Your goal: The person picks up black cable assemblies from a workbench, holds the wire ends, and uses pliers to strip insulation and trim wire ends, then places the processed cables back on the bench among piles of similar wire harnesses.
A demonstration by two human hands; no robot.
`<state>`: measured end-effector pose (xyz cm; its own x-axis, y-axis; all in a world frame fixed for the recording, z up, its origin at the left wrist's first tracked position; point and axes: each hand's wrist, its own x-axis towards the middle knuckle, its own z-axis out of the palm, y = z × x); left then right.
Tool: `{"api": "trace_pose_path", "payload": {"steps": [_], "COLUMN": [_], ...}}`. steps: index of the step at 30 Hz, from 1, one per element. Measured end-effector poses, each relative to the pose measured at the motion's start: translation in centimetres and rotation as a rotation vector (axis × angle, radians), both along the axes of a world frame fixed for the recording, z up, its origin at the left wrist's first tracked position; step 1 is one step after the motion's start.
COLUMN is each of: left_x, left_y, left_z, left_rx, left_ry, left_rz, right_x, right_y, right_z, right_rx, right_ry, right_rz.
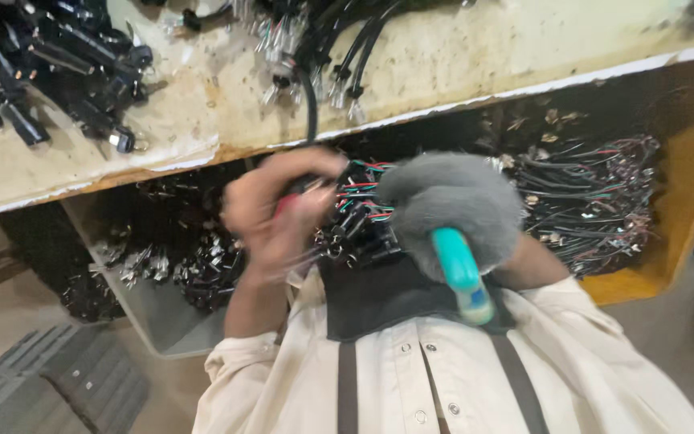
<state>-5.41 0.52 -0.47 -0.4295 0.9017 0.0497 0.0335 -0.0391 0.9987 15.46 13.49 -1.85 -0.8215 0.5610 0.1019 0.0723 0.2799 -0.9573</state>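
Note:
My left hand (279,210) is bare and blurred with motion; its fingers close around a small bundle of thin wires with dark connectors (353,217), red, green and black. My right hand (451,207) wears a fuzzy grey glove and grips a tool with a teal handle (461,273) that points down toward my chest. Both hands meet at the wire bundle, just below the workbench edge and above a dark cloth on my lap.
A stained cream workbench (475,48) carries black cables with metal terminals (323,56) and a pile of black parts (50,72). Below it, an orange-edged bin (688,201) holds tangled wires (596,193); a grey tray (142,309) holds dark connectors.

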Motion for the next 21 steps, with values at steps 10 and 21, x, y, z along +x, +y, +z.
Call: {"api": "trace_pose_path", "payload": {"steps": [10,21], "left_x": [-3.4,-5.6], "left_y": [-1.1,0.9], "left_z": [-5.7,-12.7], "left_rx": [-0.034,0.050], "left_ry": [-0.080,0.108], "left_rz": [0.023,0.289], "right_x": [-4.5,-2.5], "right_y": [7.3,13.2], "right_z": [5.1,-1.4], "right_rx": [0.515,0.747], "right_ry": [-0.205,-0.486], "right_rz": [0.121,-0.429]}}
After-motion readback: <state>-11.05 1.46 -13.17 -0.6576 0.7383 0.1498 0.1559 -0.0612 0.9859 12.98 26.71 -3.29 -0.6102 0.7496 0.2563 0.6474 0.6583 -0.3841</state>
